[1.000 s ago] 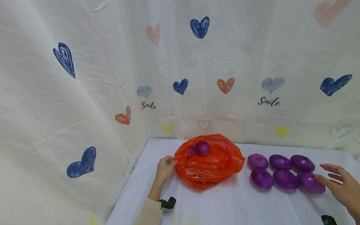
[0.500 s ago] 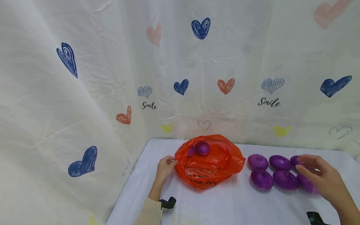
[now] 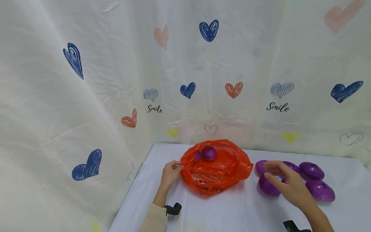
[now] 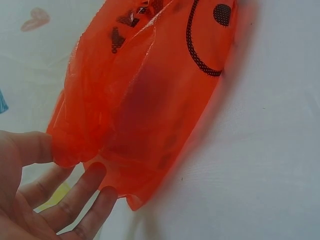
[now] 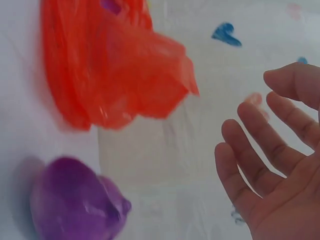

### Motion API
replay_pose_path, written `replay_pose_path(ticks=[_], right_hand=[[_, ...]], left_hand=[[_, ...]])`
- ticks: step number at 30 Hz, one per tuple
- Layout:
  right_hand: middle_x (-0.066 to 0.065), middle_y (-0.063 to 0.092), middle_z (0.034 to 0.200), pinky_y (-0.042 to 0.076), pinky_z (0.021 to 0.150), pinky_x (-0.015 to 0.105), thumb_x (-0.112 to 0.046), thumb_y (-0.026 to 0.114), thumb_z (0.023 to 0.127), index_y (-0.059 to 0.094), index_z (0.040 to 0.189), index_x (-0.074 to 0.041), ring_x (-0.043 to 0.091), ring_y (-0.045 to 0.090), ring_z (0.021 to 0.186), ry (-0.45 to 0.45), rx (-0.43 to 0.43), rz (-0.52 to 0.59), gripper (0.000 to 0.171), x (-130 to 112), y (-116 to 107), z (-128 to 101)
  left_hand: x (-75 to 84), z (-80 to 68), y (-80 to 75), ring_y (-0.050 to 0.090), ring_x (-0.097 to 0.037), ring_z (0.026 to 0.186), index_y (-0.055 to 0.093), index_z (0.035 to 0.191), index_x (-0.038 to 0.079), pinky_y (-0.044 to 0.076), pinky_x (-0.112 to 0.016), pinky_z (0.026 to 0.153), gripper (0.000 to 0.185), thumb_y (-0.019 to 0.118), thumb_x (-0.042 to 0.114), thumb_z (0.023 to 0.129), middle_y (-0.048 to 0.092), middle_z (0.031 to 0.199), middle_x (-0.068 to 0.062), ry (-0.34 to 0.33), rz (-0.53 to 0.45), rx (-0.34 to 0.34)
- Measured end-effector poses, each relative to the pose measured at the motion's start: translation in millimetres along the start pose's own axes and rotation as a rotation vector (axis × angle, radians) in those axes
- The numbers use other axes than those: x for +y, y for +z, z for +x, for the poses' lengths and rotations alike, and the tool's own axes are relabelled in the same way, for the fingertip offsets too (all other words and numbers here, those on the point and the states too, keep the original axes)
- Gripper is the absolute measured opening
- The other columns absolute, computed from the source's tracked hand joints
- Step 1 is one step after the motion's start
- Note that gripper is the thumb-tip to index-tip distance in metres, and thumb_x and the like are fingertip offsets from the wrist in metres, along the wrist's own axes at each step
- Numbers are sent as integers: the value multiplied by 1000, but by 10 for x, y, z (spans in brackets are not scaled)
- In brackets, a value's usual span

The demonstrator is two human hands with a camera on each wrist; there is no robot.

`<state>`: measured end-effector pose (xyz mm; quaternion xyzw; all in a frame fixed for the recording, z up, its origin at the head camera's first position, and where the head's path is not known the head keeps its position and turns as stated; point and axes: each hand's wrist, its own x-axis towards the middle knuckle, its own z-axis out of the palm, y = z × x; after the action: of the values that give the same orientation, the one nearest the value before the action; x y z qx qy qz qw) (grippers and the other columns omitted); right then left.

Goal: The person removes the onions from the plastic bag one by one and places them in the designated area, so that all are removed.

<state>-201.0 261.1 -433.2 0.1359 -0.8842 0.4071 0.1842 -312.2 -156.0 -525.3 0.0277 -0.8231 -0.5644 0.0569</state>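
Observation:
A red plastic bag [image 3: 223, 169] with dark print lies with its mouth spread, and two glossy purple onions [image 3: 209, 153] show inside. My left hand [image 3: 170, 175] pinches the bag's left edge; in the left wrist view the thumb and fingers of that hand [image 4: 45, 195] are on the film. Several more purple onions [image 3: 320, 190] stand in two rows to the right. Over the left part of these rows hovers my right hand [image 3: 295, 190], partly hiding some. Its fingers are spread and hold nothing, as the right wrist view of the hand [image 5: 280, 175] shows.
A white cloth covers the table [image 3: 220, 212]. Behind and to the left hangs a pale curtain [image 3: 249, 54] printed with hearts and "Smile". Each wrist wears a dark strap-mounted device, such as the left wrist device [image 3: 173, 209].
My right hand has travelled left from the right end of the onion rows to above their left end. My left hand keeps its pinch on the bag, which stays in place.

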Motion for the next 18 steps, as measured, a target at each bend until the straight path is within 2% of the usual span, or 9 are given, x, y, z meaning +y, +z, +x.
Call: replay_pose_path(ticks=[3,5,9,11,18], right_hand=[[-2,70,114,48,82,5,-19,71,97,64,124,-12,-11,60,99,6,-22,10,29,-103,167,50],[6,70,116,49,83,7,-17,72,96,63,124,-11,-5,64,101,-1,-35,27,30,-166,281,83],[5,70,117,52,87,13,-18,73,95,62,126,-12,13,67,104,-22,-54,37,33,-265,517,156],[5,69,119,55,89,20,-19,73,95,61,127,-13,21,67,107,-30,-72,50,35,-296,640,202],[9,65,127,56,96,48,-22,74,94,56,133,-9,30,63,116,-8,-148,143,45,-372,1050,413]], left_hand=[[0,7,-4,66,-19,80,73,106,6,53,-27,68,17,69,17,94,75,92,-11,7,5,1],[-3,5,-4,66,-19,80,73,106,6,54,-27,68,17,69,17,94,75,92,-11,3,9,1],[-11,2,-1,66,-22,79,73,106,5,55,-29,69,17,69,17,94,74,91,-11,-2,11,-1],[-16,1,2,66,-22,79,73,105,5,55,-30,69,17,69,17,94,74,91,-11,-2,10,0],[-12,6,4,65,-20,78,73,105,5,55,-31,68,17,70,18,94,74,90,-11,7,7,3]])
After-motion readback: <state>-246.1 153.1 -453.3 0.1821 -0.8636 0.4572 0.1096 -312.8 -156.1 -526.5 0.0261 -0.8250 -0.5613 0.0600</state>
